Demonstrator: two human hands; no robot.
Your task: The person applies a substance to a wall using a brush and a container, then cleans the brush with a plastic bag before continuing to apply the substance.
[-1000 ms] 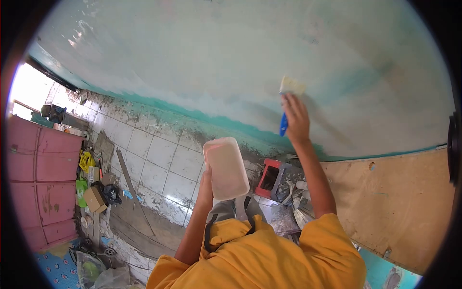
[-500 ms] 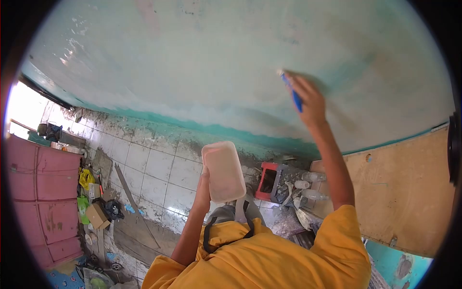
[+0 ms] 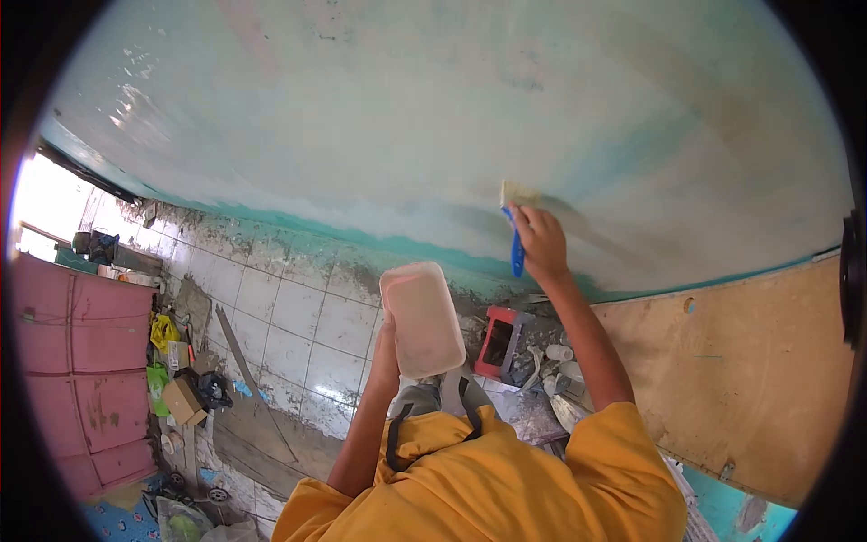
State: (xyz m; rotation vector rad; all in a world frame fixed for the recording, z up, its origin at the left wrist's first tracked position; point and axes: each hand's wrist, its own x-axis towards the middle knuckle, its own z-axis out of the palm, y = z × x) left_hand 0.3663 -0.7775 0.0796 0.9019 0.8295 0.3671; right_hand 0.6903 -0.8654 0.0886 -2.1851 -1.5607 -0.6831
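Note:
My right hand [image 3: 542, 239] is closed round the blue handle of a paintbrush [image 3: 517, 244]. Its pale bristles are right at the wall [image 3: 361, 117], which is coated whitish with turquoise showing through in patches and along the lower edge. In front of my body, my left hand [image 3: 386, 348] grips the left side of a shallow rectangular plastic tub [image 3: 424, 321]. Pale pinkish-white liquid lies in the tub. Most of the left fingers are hidden beneath it.
A red plastic stool [image 3: 497, 341] stands on the floor below the wall, beside clear bottles. A wooden panel [image 3: 722, 361] is at the right, a pink cabinet [image 3: 86, 361] at the left. A cardboard box [image 3: 185, 402], bags and a long strip [image 3: 237, 348] lie on the tiled floor.
My right hand has moved the paintbrush down and slightly left along the wall, with the handle now pointing nearly straight down. The left hand and tub have hardly moved.

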